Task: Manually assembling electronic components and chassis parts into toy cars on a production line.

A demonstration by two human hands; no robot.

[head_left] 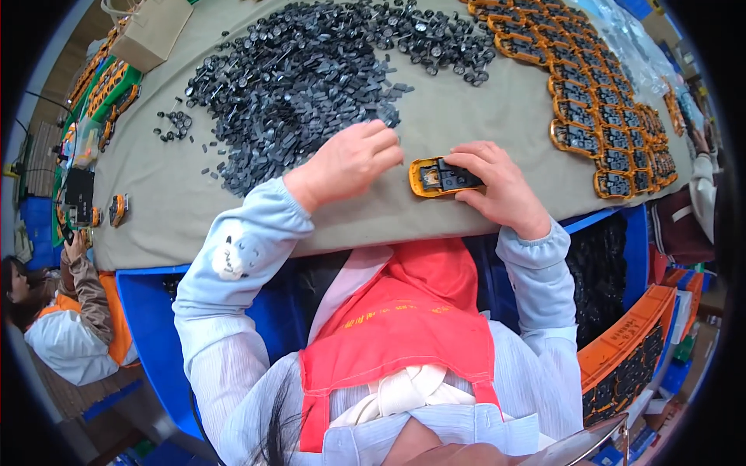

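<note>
On the cloth-covered table in front of me lies an upturned yellow toy car body (426,179) with dark parts set inside it. My right hand (497,182) grips the car's right end, thumb on the near side and fingers on the far side. To its left, my left hand (357,161) hovers by the near edge of a heap of small dark rectangular pieces (311,101). Its fingers are pinched together; whatever they hold, if anything, is too small to make out.
Black wheel pairs (435,39) lie at the back beside the heap, with a few wheels (174,126) at left. Rows of yellow car bodies (575,101) cover the right side. Blue bins (159,326) stand below the table edge. Another person (70,334) sits at far left.
</note>
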